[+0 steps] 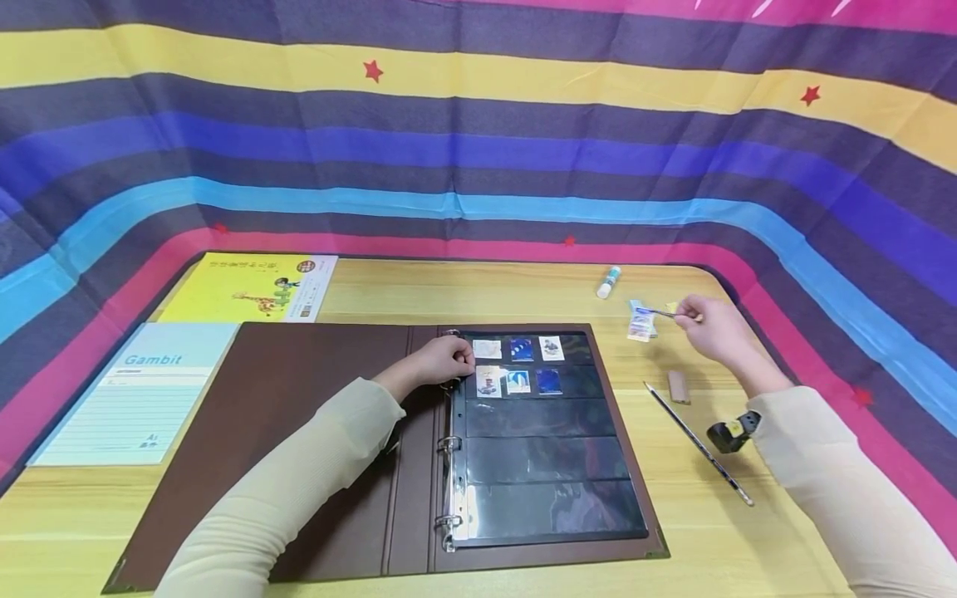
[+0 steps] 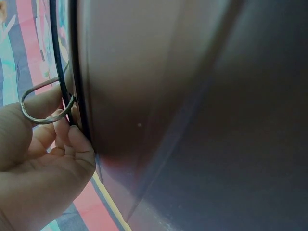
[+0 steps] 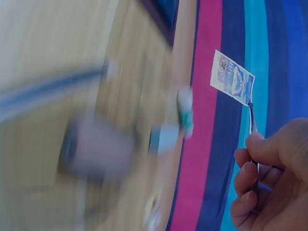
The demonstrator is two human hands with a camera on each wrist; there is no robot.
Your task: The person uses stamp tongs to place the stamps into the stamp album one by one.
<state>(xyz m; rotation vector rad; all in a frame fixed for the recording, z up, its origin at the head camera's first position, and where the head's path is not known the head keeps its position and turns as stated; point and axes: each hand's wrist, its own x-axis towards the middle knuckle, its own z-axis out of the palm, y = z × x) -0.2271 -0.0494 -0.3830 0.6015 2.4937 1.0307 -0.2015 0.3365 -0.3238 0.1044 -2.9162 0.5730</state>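
My right hand (image 1: 714,328) pinches slim metal tweezers (image 3: 253,118), whose tips grip a blue-and-white perforated stamp (image 3: 232,79) by its corner. In the right wrist view this stamp is raised above the table. A small light-blue piece (image 3: 164,138) lies below it on the wood. At the top of the ring binder (image 1: 329,365), my left hand (image 1: 441,361) pinches the inner edge of the black pocket page (image 1: 546,457) beside a metal ring (image 2: 47,118). Two short rows of stamps (image 1: 517,382) fill the page's upper pockets.
Right of the binder lie an eraser (image 1: 679,387) and a dark pencil (image 1: 699,443). A glue stick (image 1: 608,282) is at the back. On the left are a yellow booklet (image 1: 224,286) and a pale-blue Gambit pad (image 1: 127,407). Striped cloth (image 1: 478,149) hangs around the table's back and sides.
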